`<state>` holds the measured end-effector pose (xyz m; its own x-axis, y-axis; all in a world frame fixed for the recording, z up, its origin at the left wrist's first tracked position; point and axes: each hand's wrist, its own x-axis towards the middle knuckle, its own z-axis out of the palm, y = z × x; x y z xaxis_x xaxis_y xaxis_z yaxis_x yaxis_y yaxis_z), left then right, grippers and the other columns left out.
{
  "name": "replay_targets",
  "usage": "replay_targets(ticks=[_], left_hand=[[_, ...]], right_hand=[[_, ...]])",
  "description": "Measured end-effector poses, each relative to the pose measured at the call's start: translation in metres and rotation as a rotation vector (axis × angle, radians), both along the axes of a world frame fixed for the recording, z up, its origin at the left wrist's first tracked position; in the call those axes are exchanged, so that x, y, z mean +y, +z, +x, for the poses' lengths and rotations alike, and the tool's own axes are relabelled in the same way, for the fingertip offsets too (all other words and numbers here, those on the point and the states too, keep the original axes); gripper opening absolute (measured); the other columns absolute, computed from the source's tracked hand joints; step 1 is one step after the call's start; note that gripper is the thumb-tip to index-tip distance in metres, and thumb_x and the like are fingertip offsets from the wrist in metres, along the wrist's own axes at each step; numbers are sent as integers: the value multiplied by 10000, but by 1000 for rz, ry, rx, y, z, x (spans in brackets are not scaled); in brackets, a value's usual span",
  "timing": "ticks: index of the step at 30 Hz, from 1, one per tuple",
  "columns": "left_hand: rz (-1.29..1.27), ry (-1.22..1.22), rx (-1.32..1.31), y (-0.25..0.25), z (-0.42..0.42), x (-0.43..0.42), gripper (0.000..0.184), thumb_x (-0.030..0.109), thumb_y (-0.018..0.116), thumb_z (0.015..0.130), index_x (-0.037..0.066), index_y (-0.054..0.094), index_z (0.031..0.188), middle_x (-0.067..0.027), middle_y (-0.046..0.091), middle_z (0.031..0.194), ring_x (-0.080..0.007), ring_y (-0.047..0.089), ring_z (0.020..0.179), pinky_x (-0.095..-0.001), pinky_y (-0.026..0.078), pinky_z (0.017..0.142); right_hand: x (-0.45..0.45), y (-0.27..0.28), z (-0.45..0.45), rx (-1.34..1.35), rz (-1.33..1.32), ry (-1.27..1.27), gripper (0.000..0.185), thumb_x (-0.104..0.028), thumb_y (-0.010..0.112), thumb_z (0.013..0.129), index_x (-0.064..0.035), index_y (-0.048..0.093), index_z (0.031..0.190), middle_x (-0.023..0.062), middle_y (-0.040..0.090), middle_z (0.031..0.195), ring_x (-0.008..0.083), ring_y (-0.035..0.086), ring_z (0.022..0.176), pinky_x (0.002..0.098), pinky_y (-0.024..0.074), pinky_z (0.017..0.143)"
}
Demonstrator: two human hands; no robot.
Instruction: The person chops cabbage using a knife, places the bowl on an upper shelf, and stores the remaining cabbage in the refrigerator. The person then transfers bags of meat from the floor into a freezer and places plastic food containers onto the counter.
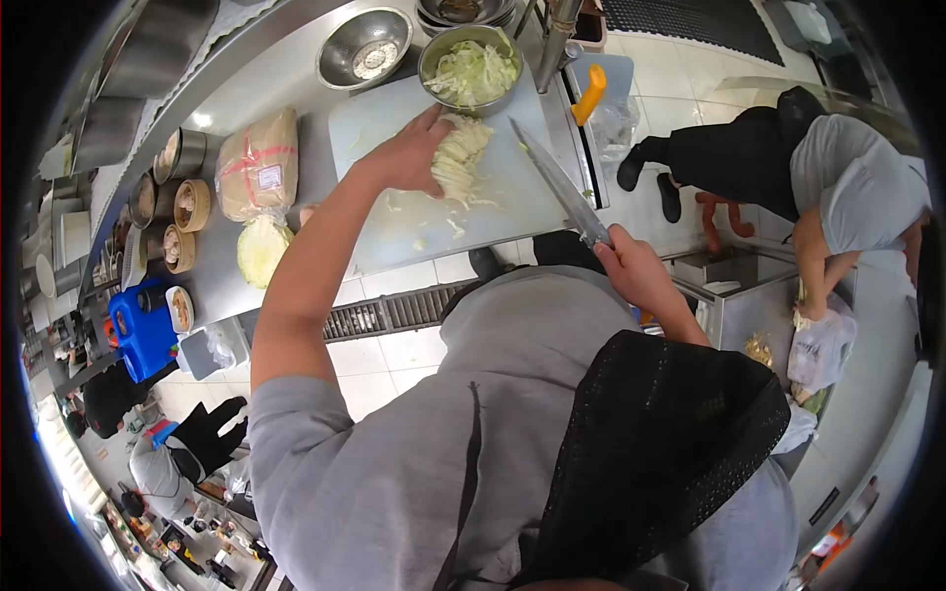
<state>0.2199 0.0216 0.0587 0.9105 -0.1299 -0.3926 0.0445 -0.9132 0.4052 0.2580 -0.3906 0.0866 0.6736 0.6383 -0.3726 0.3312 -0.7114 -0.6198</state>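
Shredded cabbage point(461, 163) lies in a heap on the far half of the pale cutting board point(379, 231), itself on the steel counter point(261, 89). By size, largest first: counter, then board; left of the board, a wrapped package point(258, 165) with red tape; at the board's far end, a metal bowl of cut leaves point(471, 71), close against the heap and limiting room beyond it; a second metal bowl point(365, 47) to its left; a cut cabbage point(264, 252) nearer the person, left of the board. Loose shreds litter the near side. The heap's long axis runs away from the person, towards the filled bowl. Left hand point(412, 156): open, fingers spread, against the heap's left side. Right hand point(636, 268): closed round the handle of a knife point(557, 182), blade pointing away and leftward, apart from the heap.
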Motion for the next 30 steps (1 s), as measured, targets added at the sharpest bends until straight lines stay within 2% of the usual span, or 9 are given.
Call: replay_targets(ticks=[3,5,8,12,14,24,27,28,30], left_hand=[[103,-17,-138,-6,-4,0,1052,254,930,578,-35,385,1429,-270,256,1609,-424,357,1448,-450,409,1164],[-6,-59,-166,-4,-3,1,972,247,905,581,-33,423,1377,-270,435,1484,-422,460,1352,-462,454,1096],[62,18,-74,13,-7,-17,862,212,859,611,-21,452,1335,-252,562,1326,-416,544,1237,-465,475,1039],[104,149,-39,-3,-34,-33,783,220,812,658,-14,470,1321,-242,597,1277,-411,576,1195,-462,493,1009],[59,364,-272,-12,-48,-33,733,249,784,690,-10,489,1310,-241,625,1222,-404,595,1165,-460,509,986],[-72,779,-322,-3,-54,-22,812,325,855,665,13,498,1325,-243,676,1173,-387,682,1050,-438,543,930],[-373,1023,-697,-41,-62,8,784,152,904,647,-14,491,1292,-188,689,1115,-291,698,973,-383,570,855],[-375,1025,-694,-38,-66,13,784,152,904,647,-14,491,1292,-188,689,1115,-291,698,973,-383,570,855],[-981,1232,-766,-34,-69,18,692,51,862,692,-10,501,1279,-140,675,1096,-271,687,941,-374,577,820]], right_hand=[[3,3,-4,-3,-6,-1,244,-253,566,1013,-20,497,992,259,647,763,492,626,762,552,462,673],[3,4,-4,-16,-4,1,245,-256,566,1012,-21,500,991,261,648,766,496,625,766,555,462,675],[1,1,-3,-42,-26,1,251,-261,569,1011,-19,506,987,264,652,776,501,622,771,556,461,677],[2,3,-1,-81,-11,-41,261,-263,573,1009,-14,503,982,269,652,783,504,620,776,555,463,677],[3,4,1,-71,-4,-65,264,-263,573,1009,-12,499,982,271,652,784,506,619,777,555,463,677],[9,-4,10,-65,69,-40,267,-251,570,1007,2,492,976,265,655,782,493,628,771,527,470,675],[8,-3,10,-48,65,-60,271,-257,567,1009,2,494,981,263,655,782,490,630,772,524,473,680],[9,-2,11,-28,49,-74,272,-260,566,1009,2,496,983,262,655,782,489,630,772,523,474,682],[8,0,10,-32,36,-69,273,-261,564,1010,2,496,983,261,655,780,488,631,770,523,474,681]])
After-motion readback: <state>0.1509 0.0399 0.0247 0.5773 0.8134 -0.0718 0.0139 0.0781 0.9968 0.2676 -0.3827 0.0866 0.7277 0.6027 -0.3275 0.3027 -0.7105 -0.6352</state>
